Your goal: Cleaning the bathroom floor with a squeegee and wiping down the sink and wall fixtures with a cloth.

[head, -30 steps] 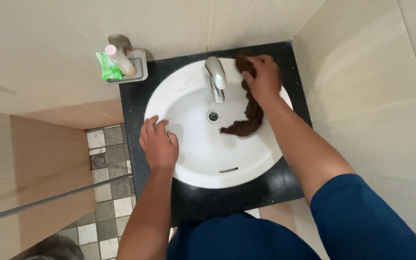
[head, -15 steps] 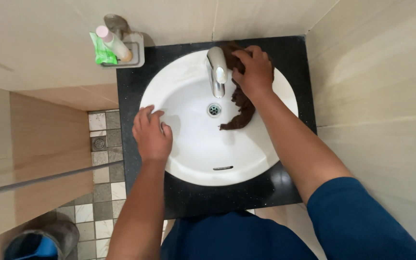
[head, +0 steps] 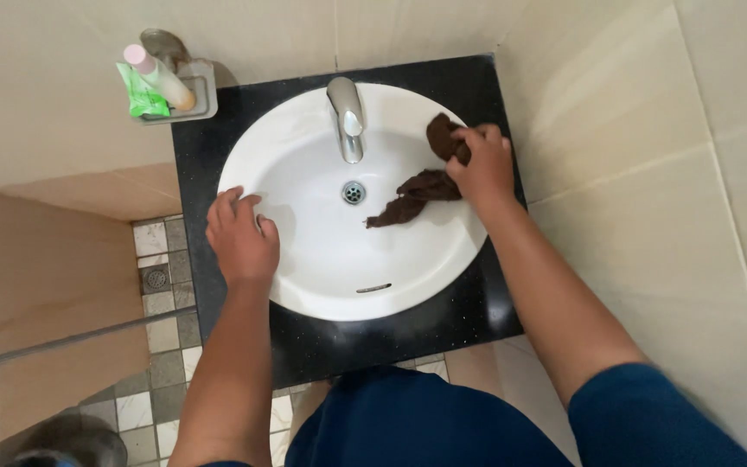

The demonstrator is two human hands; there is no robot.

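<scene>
Wiping looks midway: right hand (head: 480,169) grips a brown cloth (head: 421,186) against the white basin (head: 322,259) wall near the tap (head: 347,125), left hand (head: 241,240) spread, holding nothing, on the rim.

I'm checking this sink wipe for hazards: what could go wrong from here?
The cloth in the right hand trails toward the drain and might snag or block it. The left hand rests on the basin rim; if that is wet, it could slip.
</scene>
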